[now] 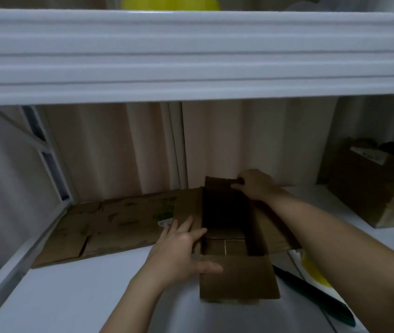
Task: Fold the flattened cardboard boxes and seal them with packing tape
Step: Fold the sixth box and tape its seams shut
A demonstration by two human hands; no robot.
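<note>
Both forearms reach in from the bottom edge toward an open cardboard box [236,275] standing on a white shelf surface [90,289], mouth upward. Left hand [179,248] lies at the box's near-left corner: fingers straight and spread against the left flap, thumb stretched along the top of the near flap, nothing curled round the board. Right hand [256,185] is at the far side of the box, fingers curled over the top edge of the upright far flap, pinching it. Near flap hangs outward toward the camera; right flap slopes down and away under the right forearm. Box interior is dark; the bottom flaps show at the floor of it, meeting along pale seams. Flattened cardboard [104,227] with green print lies just left of the box, flat on the same surface, its far edge near the backdrop. A small white label sits on it close to the left hand's fingertips. Dark green flat object [316,296] and something yellow and white [316,275] lie right of the box, partly under the right arm; too blurred to identify. Another brown box [364,186] stands well apart at the right rear. Pale curtain [239,140] hangs behind. White shelf beam [191,56] spans overhead, a yellow object [170,3] on top of it.
</note>
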